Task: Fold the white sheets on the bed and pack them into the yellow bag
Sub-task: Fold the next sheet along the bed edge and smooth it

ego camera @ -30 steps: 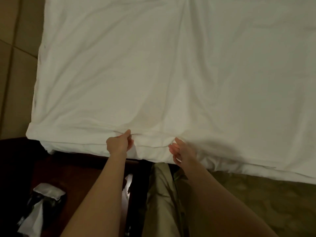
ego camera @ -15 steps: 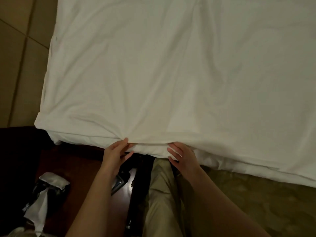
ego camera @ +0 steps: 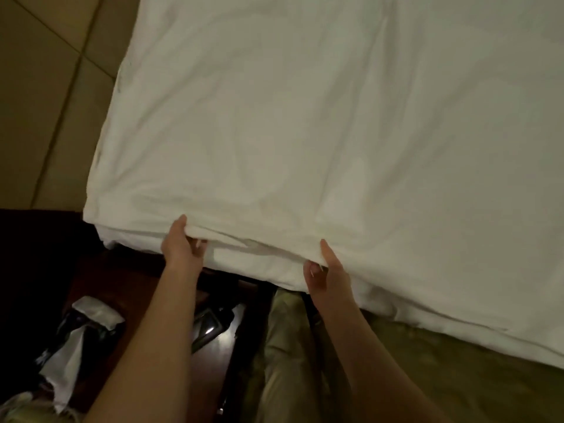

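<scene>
A large white sheet [ego camera: 320,132] lies spread across the bed and fills most of the view. Its near edge hangs over the bed's side in several layers. My left hand [ego camera: 183,245] pinches the top layer at that edge, thumb on top and fingers beneath. About a forearm's length to the right, my right hand [ego camera: 325,268] grips the same edge with its fingers curled under the cloth. The yellow bag is out of view.
A dark wooden bedside table [ego camera: 100,279] stands at the lower left. It bears a black tissue box [ego camera: 76,337] with white tissue sticking out and a shiny dark object [ego camera: 210,325]. Beige wall panels [ego camera: 45,102] rise at the left. Greenish patterned carpet [ego camera: 457,392] lies at the lower right.
Both hands went from flat fingers at the sheet's edge to gripping it. The view has shifted, so the bed's corner sits further right and the edge lifts slightly.
</scene>
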{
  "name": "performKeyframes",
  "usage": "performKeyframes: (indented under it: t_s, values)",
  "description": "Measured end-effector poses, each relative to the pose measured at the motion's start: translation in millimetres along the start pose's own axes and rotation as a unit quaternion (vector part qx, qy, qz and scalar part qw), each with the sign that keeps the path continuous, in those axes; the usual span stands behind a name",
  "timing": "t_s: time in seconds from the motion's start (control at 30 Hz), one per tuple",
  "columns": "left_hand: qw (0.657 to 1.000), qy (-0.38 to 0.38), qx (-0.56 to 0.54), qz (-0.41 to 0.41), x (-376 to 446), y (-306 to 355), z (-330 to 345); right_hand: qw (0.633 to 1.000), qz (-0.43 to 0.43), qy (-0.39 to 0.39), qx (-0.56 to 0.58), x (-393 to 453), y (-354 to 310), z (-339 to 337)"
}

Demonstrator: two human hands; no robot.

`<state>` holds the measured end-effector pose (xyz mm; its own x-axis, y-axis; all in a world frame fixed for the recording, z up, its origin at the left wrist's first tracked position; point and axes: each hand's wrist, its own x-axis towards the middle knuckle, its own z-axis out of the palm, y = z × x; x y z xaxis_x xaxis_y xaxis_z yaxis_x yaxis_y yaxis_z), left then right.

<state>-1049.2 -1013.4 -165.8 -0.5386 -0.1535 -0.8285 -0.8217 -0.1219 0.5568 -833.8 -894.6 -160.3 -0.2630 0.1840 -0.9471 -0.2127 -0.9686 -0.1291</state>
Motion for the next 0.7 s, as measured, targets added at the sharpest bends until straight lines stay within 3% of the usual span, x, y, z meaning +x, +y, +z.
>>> performKeyframes:
  t_s: [0.1, 0.2, 0.27, 0.33, 0.4, 0.5, 0.57, 0.6, 0.7]
  values:
    - [0.998, 0.025, -0.007, 0.053, -3, 14, -1, 0.994, -0.059, 0.054, -0.069, -2, 11, -4]
    - [0.996, 0.086, 0.017, 0.008, 0, -1, -25, 0.972, -0.043, 0.204, -0.106, 6, 30, -18]
    - [0.992, 0.125, 0.001, -0.015, 5, -2, -36, 0.95, -0.051, 0.233, -0.2, 16, 35, -27]
    - [0.989, 0.149, -0.007, -0.013, 13, 9, -40, 0.939, 0.02, 0.197, -0.282, 20, 30, -18]
    - [0.984, 0.173, 0.037, 0.018, 19, 23, -43, 0.914, 0.156, 0.113, -0.357, 17, 19, -6]
    - [0.958, 0.183, 0.176, 0.135, 26, 44, -38, 0.796, 0.287, -0.093, -0.524, 11, 4, 25]
    - [0.914, 0.165, 0.295, 0.226, 27, 59, -23, 0.746, 0.275, -0.157, -0.586, 15, -8, 56]
    - [0.889, 0.142, 0.344, 0.268, 30, 66, -12, 0.753, 0.232, -0.156, -0.596, 19, -15, 76]
    - [0.839, 0.006, 0.427, 0.337, 41, 87, 31, 0.818, 0.018, -0.071, -0.57, 42, -41, 129]
